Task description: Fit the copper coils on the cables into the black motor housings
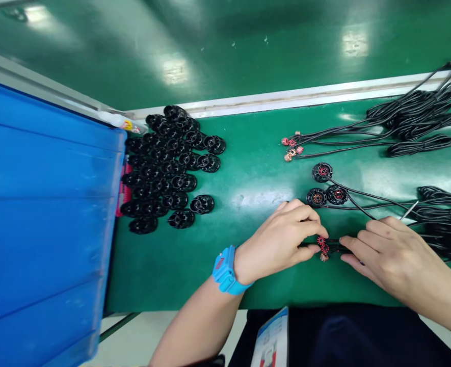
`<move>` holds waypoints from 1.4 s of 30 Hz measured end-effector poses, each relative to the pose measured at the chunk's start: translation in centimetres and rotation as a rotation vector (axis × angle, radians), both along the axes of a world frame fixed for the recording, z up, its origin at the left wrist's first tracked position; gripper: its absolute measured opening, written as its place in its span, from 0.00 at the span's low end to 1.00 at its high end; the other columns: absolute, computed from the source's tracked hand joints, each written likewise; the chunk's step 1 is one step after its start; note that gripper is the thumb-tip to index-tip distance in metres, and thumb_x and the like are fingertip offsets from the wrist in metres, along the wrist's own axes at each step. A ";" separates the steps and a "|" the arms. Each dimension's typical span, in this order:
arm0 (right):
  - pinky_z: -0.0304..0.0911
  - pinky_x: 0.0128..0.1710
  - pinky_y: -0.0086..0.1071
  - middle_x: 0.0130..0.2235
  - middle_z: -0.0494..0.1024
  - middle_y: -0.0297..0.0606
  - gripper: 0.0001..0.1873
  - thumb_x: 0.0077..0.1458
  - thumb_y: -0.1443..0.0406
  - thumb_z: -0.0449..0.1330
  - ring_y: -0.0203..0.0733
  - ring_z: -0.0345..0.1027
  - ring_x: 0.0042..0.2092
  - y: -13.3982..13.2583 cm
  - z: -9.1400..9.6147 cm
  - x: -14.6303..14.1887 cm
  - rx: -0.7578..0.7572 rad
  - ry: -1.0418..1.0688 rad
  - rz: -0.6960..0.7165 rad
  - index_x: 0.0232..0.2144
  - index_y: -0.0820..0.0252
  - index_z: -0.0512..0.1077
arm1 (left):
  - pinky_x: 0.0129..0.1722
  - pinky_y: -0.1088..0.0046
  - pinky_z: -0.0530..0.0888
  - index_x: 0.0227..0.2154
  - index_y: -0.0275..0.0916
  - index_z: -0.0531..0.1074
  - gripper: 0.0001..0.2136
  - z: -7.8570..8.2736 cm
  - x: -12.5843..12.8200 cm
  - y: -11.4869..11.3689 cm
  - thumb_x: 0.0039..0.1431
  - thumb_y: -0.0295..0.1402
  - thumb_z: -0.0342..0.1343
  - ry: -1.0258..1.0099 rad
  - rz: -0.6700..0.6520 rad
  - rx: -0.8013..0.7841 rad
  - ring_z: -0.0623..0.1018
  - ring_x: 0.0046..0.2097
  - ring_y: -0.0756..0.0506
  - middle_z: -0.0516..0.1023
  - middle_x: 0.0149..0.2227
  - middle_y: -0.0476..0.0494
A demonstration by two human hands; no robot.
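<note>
My left hand (282, 237), wearing a blue wrist strap (225, 270), is closed with thumb and forefinger beside a small cluster of red and copper toothed cable ends (323, 248). A dark piece shows partly under its fingers. My right hand (389, 250) is closed, thumb and forefinger pinching the black cables (336, 246) just behind those ends. A thin metal rod (408, 210) sticks out past its knuckles; the rest of it is hidden. Just beyond my hands, several round black housings (322, 172) with red or copper centres lie joined to cables.
Many black round parts (164, 173) stand grouped at the left of the green table (248, 173). A large blue bin (49, 219) borders them. Coiled black cables (408, 120) lie at the back right, more coils (447, 214) nearer. A white ledge (248, 104) runs behind.
</note>
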State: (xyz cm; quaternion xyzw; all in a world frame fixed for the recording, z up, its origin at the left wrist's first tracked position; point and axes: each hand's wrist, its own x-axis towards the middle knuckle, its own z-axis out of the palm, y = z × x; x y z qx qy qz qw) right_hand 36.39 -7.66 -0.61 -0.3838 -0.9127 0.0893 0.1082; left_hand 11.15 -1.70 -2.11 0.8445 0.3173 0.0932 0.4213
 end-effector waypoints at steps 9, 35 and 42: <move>0.52 0.37 0.39 0.28 0.70 0.33 0.08 0.62 0.74 0.60 0.40 0.61 0.33 -0.6 -1.2 0.4 -0.089 0.027 0.005 0.40 0.59 0.76 | 0.50 0.64 0.71 0.40 0.40 0.80 0.05 0.0 0.1 0.1 0.62 0.28 0.63 -0.064 0.065 -0.013 0.76 0.47 0.43 0.82 0.43 0.46; 0.53 0.37 0.40 0.27 0.70 0.34 0.06 0.65 0.71 0.59 0.40 0.63 0.32 0.2 0.8 -0.4 -0.052 0.098 -0.021 0.34 0.61 0.76 | 0.47 0.66 0.72 0.38 0.42 0.79 0.05 0.2 0.6 -0.1 0.60 0.27 0.63 -0.148 0.159 -0.100 0.80 0.40 0.46 0.84 0.34 0.52; 0.53 0.35 0.40 0.26 0.68 0.32 0.08 0.63 0.72 0.62 0.38 0.61 0.31 0.2 1.4 -0.3 -0.030 0.103 -0.042 0.31 0.60 0.73 | 0.48 0.67 0.71 0.42 0.44 0.80 0.08 0.6 0.3 0.1 0.65 0.27 0.57 -0.140 0.033 -0.033 0.81 0.42 0.48 0.83 0.41 0.49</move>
